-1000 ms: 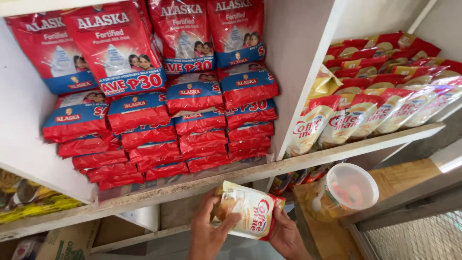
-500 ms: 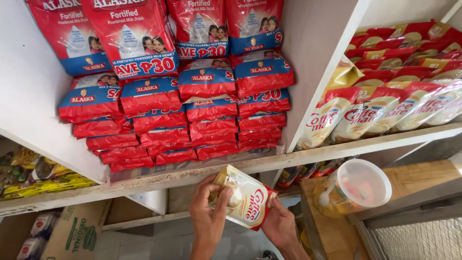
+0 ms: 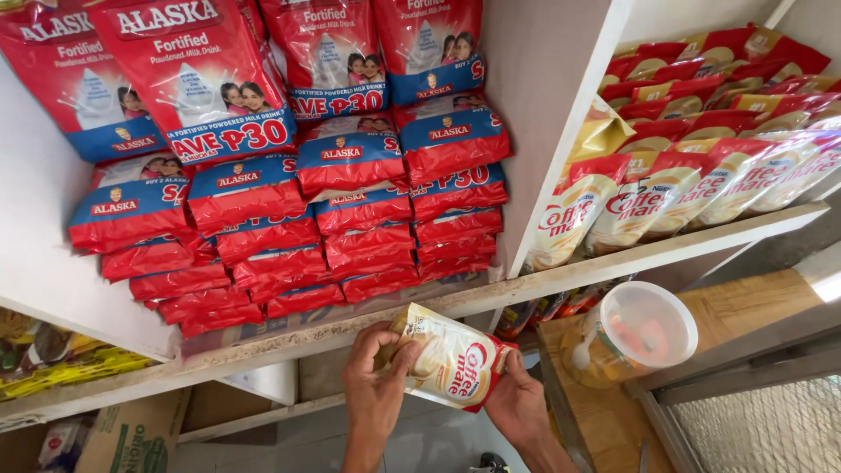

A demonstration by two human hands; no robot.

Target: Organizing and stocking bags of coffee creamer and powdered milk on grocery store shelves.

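While apparently gripped, creamer pouch (image 3: 451,361).

The pouch (image 3: 455,361) now tilts, its top swung toward 10 o'clock. The left hand (image 3: 375,378) grips that upper end, and the right hand (image 3: 517,405) sits lower at 5 o'clock.

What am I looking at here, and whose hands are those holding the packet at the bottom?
There is no machine here. A person wears a small camera on the head, so the picture looks down at that person's own two hands. The left hand and the right hand together hold one cream and red pouch, just below the edge of a white shelf. On the shelf lie stacks of red and blue bags. To the right, another compartment holds a row of cream and red pouches, much like the held one. Lower right, a clear plastic jar sits on a wooden surface.
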